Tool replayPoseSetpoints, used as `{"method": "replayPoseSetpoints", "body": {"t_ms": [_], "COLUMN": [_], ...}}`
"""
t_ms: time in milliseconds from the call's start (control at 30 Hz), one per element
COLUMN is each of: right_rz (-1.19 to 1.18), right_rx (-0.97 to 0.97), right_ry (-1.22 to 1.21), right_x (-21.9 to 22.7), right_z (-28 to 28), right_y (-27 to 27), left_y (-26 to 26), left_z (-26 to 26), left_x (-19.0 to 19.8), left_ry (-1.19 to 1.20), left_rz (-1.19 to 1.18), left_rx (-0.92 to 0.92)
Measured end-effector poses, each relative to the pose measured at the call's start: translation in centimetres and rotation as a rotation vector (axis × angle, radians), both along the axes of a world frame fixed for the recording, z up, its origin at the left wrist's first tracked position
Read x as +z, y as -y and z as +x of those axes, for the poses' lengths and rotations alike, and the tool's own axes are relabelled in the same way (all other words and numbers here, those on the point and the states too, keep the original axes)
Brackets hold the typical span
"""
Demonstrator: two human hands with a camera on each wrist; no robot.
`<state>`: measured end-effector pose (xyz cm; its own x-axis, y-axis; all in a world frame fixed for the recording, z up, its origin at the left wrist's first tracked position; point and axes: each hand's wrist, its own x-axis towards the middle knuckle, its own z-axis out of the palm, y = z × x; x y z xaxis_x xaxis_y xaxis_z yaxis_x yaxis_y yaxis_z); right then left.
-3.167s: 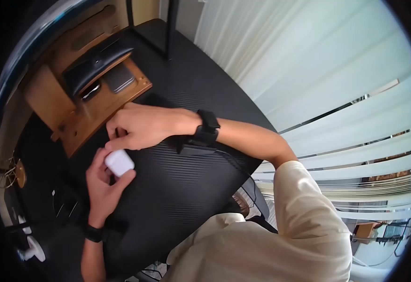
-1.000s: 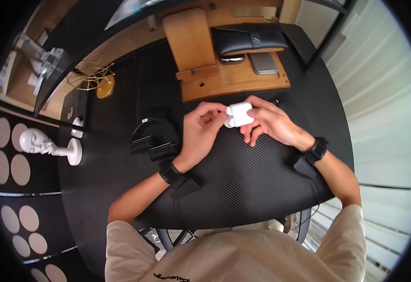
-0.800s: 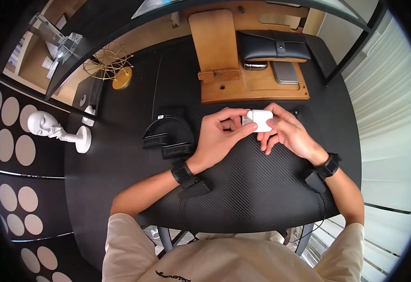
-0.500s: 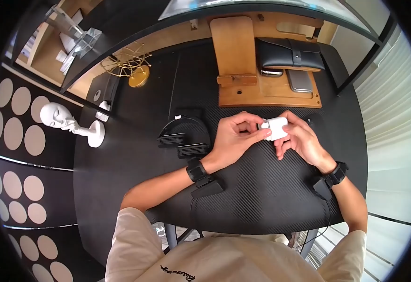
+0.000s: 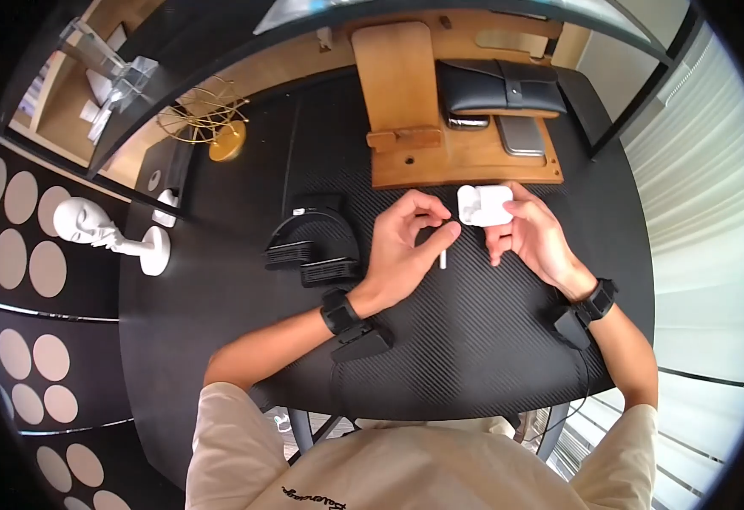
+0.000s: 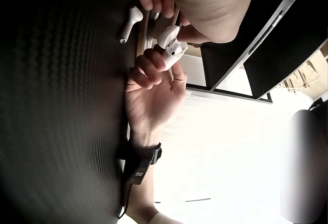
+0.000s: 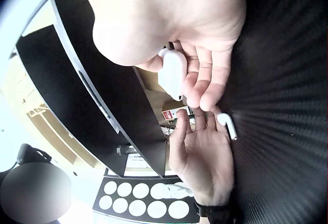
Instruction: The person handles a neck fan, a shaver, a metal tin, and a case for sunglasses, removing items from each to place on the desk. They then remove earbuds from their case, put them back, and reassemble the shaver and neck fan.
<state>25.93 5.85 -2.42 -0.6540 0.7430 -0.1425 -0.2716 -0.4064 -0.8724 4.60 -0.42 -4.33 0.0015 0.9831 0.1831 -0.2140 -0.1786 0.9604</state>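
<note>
A white earbud case (image 5: 485, 206) with its lid up is pinched between thumb and fingers of my right hand (image 5: 546, 242). To its left, my left hand (image 5: 402, 255) has thumb and fingers relaxed, apart from the case. One white earbud (image 5: 442, 257) shows just below the left thumb. In the left wrist view this earbud (image 6: 130, 24) stands clear of the left fingers, over the black mat; whether it touches the mat I cannot tell. The right wrist view shows the case (image 7: 172, 73) in the right fingers and the earbud (image 7: 228, 125) beside the left fingertips.
A wooden stand (image 5: 465, 166) behind the hands bears a black pouch (image 5: 504, 87) and a grey flat item (image 5: 521, 136). Black headphones (image 5: 312, 246) lie left of the left hand. Farther left are a gold wire ornament (image 5: 227, 140) and a white figurine (image 5: 155, 251).
The case went from closed to lid up. My left hand, at the case half a second ago, has drawn away leftward, and an earbud now shows outside it.
</note>
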Motion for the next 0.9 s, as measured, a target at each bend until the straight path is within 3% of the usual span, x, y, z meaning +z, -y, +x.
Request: {"method": "replayPoseSetpoints", "body": {"t_ms": [167,500,767,900], "right_rz": [0.009,0.03,0.05,0.047], "right_rx": [0.04,0.077,-0.007,-0.088], "right_ry": [0.025,0.037,0.018,-0.005], "right_x": [0.0,0.1,0.1,0.3], "right_z": [0.0,0.0,0.0,0.0], "right_y": [0.1,0.1,0.0,0.1], "left_y": [-0.1,0.1,0.0,-0.3], "left_z": [0.0,0.0,-0.8,-1.2], "left_x": [0.1,0.7,1.0,-0.2], "left_ry": [-0.092,-0.223,-0.056,0.066], "left_rz": [0.051,-0.002,-0.186,-0.038], "left_rx": [-0.096,-0.039,-0.001,-0.046]}}
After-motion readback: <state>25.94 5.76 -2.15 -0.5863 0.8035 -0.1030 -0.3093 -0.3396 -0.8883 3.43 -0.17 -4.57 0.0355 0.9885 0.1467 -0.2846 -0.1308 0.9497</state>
